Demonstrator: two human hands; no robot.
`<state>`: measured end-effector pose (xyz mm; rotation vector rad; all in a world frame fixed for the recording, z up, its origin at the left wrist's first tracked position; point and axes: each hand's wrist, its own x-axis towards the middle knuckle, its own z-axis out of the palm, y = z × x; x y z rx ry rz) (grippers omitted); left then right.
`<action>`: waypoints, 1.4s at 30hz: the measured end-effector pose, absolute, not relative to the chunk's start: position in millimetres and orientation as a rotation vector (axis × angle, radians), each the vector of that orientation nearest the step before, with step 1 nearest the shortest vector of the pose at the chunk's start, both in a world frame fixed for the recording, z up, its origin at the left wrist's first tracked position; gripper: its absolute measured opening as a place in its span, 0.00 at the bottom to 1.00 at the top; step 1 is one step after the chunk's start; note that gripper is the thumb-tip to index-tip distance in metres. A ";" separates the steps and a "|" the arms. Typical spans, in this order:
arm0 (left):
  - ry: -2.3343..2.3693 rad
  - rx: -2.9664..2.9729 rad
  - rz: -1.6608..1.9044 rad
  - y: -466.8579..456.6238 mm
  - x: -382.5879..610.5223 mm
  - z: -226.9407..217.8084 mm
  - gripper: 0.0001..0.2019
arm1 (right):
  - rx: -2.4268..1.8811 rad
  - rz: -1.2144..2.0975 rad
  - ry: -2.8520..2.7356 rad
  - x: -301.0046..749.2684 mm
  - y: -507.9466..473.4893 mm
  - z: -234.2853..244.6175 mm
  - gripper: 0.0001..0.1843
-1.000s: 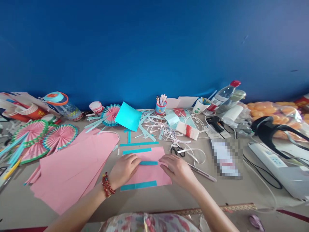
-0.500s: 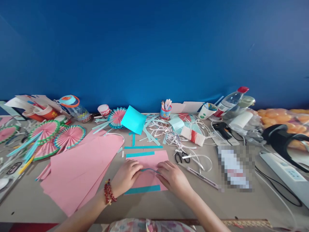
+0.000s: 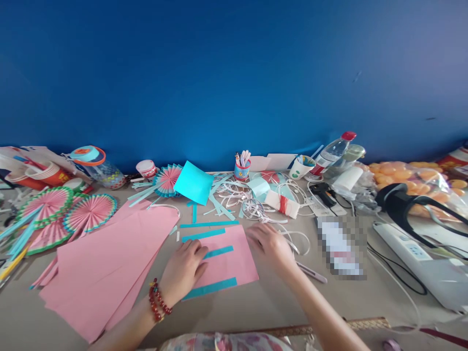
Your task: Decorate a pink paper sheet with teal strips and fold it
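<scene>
Seen from above, a person's two bare hands work at a small pink sheet lying flat on a grey-brown worktop, directly in front of the body. Three blue paper strips lie across the sheet: one near its far edge, one mid-sheet, one along the near edge. The left hand, with a red bead bracelet at its wrist, rests over the sheet's left side and the middle strip's end, its grip apart, thumb away from the fingers. The right hand is at the sheet's far right corner, fingers bent; whether its grip is together cannot be told. Larger pink sheets and pleated fans lie to the left; a slim cutter lies beside the right forearm.
</scene>
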<state>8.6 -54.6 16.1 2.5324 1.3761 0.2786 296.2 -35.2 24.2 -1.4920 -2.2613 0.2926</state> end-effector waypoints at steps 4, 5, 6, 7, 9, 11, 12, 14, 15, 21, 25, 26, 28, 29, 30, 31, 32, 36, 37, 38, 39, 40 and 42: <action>1.342 2.515 0.311 -54.0 9.4 17.1 0.14 | -1.665 0.092 -2.303 312.2 2.2 25.2 0.10; 1.329 2.513 0.312 -54.0 9.1 16.7 0.16 | -1.688 0.064 -2.330 313.0 8.8 24.0 0.09; 1.317 2.514 0.310 -54.3 8.5 16.1 0.17 | -1.702 0.045 -2.349 313.4 13.8 22.9 0.08; 1.307 2.517 0.305 -54.8 7.2 15.6 0.18 | -1.701 0.042 -2.360 313.9 17.5 22.2 0.08; 1.299 2.514 0.296 -56.7 3.2 15.0 0.17 | -1.659 0.100 -2.349 317.6 22.2 24.1 0.08; 1.286 2.507 0.276 -58.7 -2.5 15.6 0.15 | -1.591 0.265 -2.288 326.5 25.7 31.3 0.08; 1.276 2.506 0.262 -59.5 -5.6 16.4 0.14 | -1.555 0.386 -2.234 332.5 27.7 36.8 0.09; 1.251 2.519 0.235 -60.0 -11.2 18.5 0.15 | -1.501 0.689 -2.048 345.2 31.7 49.9 0.11; 1.238 2.531 0.227 -59.6 -13.4 19.8 0.16 | -1.470 0.849 -1.917 350.8 33.6 56.6 0.13; 1.173 2.568 0.183 -52.5 -14.8 27.3 0.14 | -1.287 1.389 -1.297 365.8 40.5 77.1 0.17; 1.160 2.540 0.116 -50.1 -12.2 31.2 0.11 | -1.233 1.341 -1.235 373.8 48.0 80.4 0.17; 1.159 2.536 0.096 -50.1 -11.9 31.7 0.10 | -1.228 1.302 -1.230 377.0 51.0 82.6 0.17; 1.158 2.535 0.068 -50.7 -11.4 31.7 0.09 | -1.213 1.226 -1.224 383.5 57.7 89.7 0.17; 1.159 2.540 0.065 -51.1 -11.2 31.4 0.08 | -1.195 1.191 -1.225 386.4 60.6 94.5 0.17; 1.164 2.544 0.071 -51.4 -11.0 30.9 0.08 | -1.171 1.142 -1.228 388.3 62.4 99.7 0.17; 1.169 2.546 0.084 -51.7 -10.7 30.6 0.08 | -1.155 1.064 -1.236 388.7 62.8 105.0 0.16; 1.175 2.543 0.110 -51.8 -10.1 30.6 0.07 | -1.160 0.962 -1.258 387.2 61.1 109.9 0.15; 1.192 2.401 0.384 -48.6 -3.4 38.4 0.08 | -1.328 0.687 -1.588 355.3 32.7 116.1 0.12; 1.184 2.323 0.481 -46.9 0.1 42.5 0.09 | -1.335 0.749 -1.727 341.8 21.7 113.3 0.12; 1.168 2.234 0.580 -45.0 4.5 47.1 0.09 | -1.300 0.823 -1.855 327.4 10.2 109.2 0.11; 1.149 2.137 0.663 -43.0 9.5 51.9 0.09 | -1.257 0.856 -1.950 313.1 -1.0 104.3 0.11; 1.141 2.053 0.748 -41.0 15.0 56.6 0.09 | -1.234 0.843 -2.014 299.9 -11.2 99.2 0.10; 1.141 1.918 0.870 -37.8 25.9 64.6 0.08 | -1.178 0.784 -2.078 278.7 -27.2 90.3 0.09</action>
